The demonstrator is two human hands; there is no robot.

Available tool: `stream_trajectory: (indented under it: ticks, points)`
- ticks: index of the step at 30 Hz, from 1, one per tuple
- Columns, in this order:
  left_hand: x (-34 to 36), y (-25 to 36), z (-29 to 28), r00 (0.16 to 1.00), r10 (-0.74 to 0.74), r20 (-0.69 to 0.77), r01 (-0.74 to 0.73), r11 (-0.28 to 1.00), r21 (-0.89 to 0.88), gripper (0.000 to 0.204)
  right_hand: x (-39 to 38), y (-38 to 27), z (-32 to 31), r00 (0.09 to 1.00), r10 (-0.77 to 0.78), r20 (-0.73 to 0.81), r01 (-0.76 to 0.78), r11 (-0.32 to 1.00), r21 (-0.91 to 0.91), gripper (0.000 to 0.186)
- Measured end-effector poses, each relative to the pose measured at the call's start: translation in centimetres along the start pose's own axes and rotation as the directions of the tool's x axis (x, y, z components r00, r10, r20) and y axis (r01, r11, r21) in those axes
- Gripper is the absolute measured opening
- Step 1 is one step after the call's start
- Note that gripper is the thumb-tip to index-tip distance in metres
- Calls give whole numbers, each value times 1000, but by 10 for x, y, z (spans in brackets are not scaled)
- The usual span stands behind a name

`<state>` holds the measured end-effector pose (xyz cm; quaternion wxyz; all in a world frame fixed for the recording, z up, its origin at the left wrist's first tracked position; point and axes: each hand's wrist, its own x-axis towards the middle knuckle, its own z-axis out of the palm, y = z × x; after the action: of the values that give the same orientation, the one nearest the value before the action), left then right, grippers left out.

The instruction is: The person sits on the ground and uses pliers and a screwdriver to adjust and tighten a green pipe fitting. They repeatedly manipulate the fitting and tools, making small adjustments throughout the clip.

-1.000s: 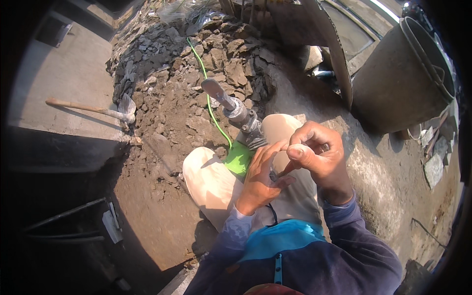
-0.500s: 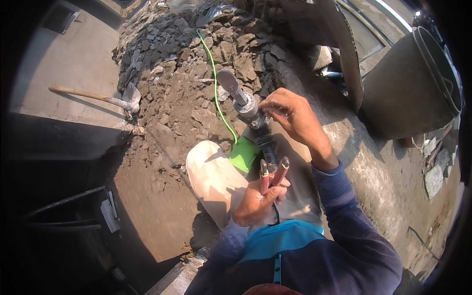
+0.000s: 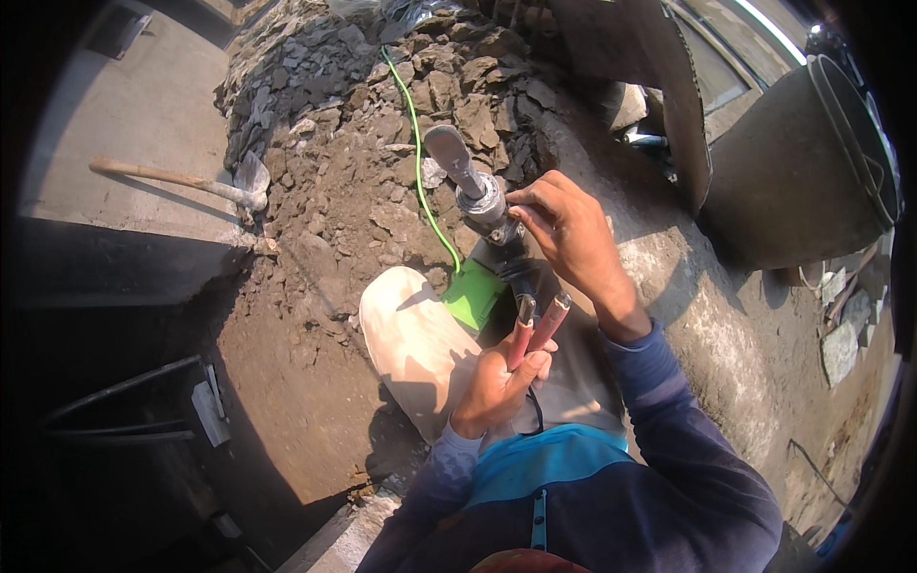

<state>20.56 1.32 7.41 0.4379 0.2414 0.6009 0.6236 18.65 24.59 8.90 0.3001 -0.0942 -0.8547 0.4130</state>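
Observation:
A demolition hammer with a green body (image 3: 475,296) rests against my legs, its flat wide chisel (image 3: 453,158) pointing away from me. My right hand (image 3: 573,224) is at the right side of the grey front collar (image 3: 483,202), thumb and forefinger pinched against it. Whatever lies between those fingertips is too small to make out. Lower down, my left hand (image 3: 501,387) is closed around pliers (image 3: 541,329), whose two red-covered handles point up and show bare metal ends. The pliers' jaws are hidden in the palm.
Broken soil and rubble (image 3: 353,191) spread ahead, crossed by a green cable (image 3: 417,148). A wooden-handled hoe (image 3: 172,180) lies on a concrete slab (image 3: 124,124) at left, above a dark drop. At right stand a big dark bucket (image 3: 798,172) and a bent brown sheet (image 3: 683,105).
The pliers in my left hand have shifted slightly up and to the right. My right hand stays at the collar with its fingers little changed.

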Motion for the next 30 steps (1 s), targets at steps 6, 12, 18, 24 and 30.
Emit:
stream_trajectory:
  ticks: [6, 12, 18, 24, 30]
  points:
    - [4, 8, 4, 1000, -8, -12, 8, 1000, 7, 36, -1, -8, -18, 990, 84, 115, -89, 995, 39, 29]
    - [41, 22, 19, 943, 313, -112, -262, 908, 328, 32, -46, -23, -72, 934, 21, 358, -316, 518, 795, 57]
    - [78, 40, 45, 470, 864, -183, -588, 460, 665, 43, -12, -55, -69, 947, 321, -30, -84, 335, 939, 30]
    - [96, 61, 66, 467, 883, -40, -735, 413, 537, 22, 54, -55, -89, 983, 177, -42, -12, 296, 955, 47]
    - [139, 65, 60, 419, 900, -119, -620, 379, 686, 24, 104, -56, -70, 990, -11, 141, -128, 357, 925, 52]
